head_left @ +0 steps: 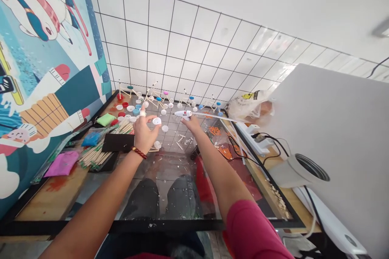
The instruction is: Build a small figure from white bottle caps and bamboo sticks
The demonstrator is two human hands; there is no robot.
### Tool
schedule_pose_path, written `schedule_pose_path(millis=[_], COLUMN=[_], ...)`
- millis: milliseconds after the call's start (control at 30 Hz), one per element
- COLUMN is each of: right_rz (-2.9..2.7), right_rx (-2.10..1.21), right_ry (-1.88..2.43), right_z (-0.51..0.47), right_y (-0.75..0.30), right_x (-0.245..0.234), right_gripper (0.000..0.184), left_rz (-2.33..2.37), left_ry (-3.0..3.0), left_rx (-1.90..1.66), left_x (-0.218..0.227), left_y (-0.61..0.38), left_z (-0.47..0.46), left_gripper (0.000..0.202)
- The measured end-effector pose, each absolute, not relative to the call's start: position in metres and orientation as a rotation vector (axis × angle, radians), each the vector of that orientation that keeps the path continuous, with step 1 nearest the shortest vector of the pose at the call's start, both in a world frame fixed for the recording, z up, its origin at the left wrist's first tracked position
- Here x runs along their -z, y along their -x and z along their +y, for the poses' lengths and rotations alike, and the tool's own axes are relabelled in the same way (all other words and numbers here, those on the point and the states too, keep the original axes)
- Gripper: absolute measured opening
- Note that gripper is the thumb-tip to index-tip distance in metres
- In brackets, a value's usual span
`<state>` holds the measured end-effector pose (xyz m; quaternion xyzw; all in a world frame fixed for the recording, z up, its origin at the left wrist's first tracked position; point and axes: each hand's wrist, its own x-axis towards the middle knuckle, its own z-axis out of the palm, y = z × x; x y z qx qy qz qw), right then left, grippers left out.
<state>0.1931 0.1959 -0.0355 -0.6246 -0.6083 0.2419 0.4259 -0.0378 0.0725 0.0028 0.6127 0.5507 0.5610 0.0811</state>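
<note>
My left hand [144, 129] is raised over the glass table [170, 170], fingers curled, pinching a small white bottle cap [157, 121] between thumb and fingertips. A white band sits on one finger and a bead bracelet on the wrist. My right hand [190, 122] reaches forward and grips a white glue gun [183, 113], its nozzle pointing left toward the cap. Another white cap [164, 128] lies on the glass just beyond, between the two hands.
Stick-and-cap models [158, 97] stand along the tiled wall. Loose coloured caps [126, 109], wooden sticks [97, 153], a black card [117, 142] and coloured bags lie at left. A power strip [257, 135] with cables, a plastic bag [251, 107] and a white lamp [299, 170] are at right.
</note>
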Motion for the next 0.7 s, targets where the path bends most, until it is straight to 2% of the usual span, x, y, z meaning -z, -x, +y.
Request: schedule_pose_path(millis=[167, 267, 333, 400, 500, 700], right_rz=[-1.461, -1.546, -1.747, -1.882, -1.901, -1.861], right_rx=[-0.393, -0.153, -0.211, -0.288, -0.354, -0.389], right_ry=[1.642, 1.603, 1.352, 1.092, 0.928, 0.923], right_z=[0.162, 0.126, 0.103, 0.083, 0.065, 0.062], right_y=[-0.200, -0.185, -0.168, -0.152, -0.136, -0.140], right_x=[0.024, 0.015, 0.009, 0.003, -0.003, -0.006], right_gripper=[0.046, 0.037, 0.032, 0.039, 0.047, 0.028], left_rz=[1.570, 1.467, 1.308, 1.144, 1.043, 1.016], left_ry=[-1.680, -1.540, -1.374, -1.199, -1.093, -1.193], left_rx=[-1.707, -1.689, -1.653, -1.577, -1.444, -1.258], left_x=[-0.003, -0.006, -0.008, -0.012, -0.018, -0.023], left_y=[0.032, 0.030, 0.029, 0.028, 0.025, 0.028], left_z=[0.071, 0.071, 0.071, 0.070, 0.065, 0.061], left_gripper=[0.073, 0.077, 0.081, 0.085, 0.089, 0.083])
